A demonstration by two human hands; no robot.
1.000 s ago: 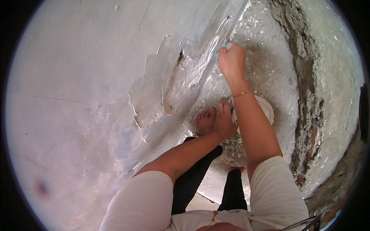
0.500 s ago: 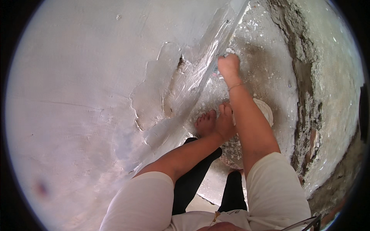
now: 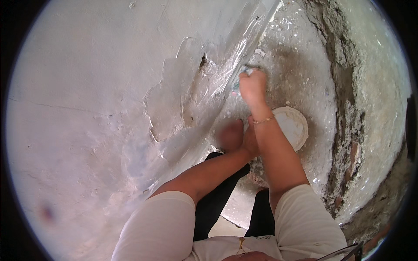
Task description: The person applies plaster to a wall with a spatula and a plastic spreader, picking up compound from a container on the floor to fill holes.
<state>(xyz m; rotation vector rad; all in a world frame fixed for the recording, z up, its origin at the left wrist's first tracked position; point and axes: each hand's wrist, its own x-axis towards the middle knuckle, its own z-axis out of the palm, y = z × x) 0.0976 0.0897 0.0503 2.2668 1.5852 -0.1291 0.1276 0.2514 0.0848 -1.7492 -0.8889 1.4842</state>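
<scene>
My right hand (image 3: 253, 86) is closed round a crumpled, thin piece with white, blue-green and pink patches (image 3: 236, 89). It is low at the foot of the pale wall (image 3: 100, 95), where the wall meets the rough floor. I cannot make out the exact kind of this piece. My left hand (image 3: 249, 141) is beside my bare foot (image 3: 230, 135), partly behind my right forearm, so its fingers are mostly hidden. Wet-looking, smooth patches of plaster (image 3: 230, 65) run along the wall's lower edge, around a ragged dent.
A round, whitish tub (image 3: 292, 127) with pale stuff in it stands on the speckled floor, just right of my right forearm. Farther right, a broken, crumbly ledge (image 3: 344, 104) curves down the floor. A small white lump (image 3: 260, 52) lies beyond my right hand.
My right hand has come nearer along the wall's foot, showing more of the crumpled piece. My forearm has shifted left, uncovering more of the tub. My left hand stays by the foot.
</scene>
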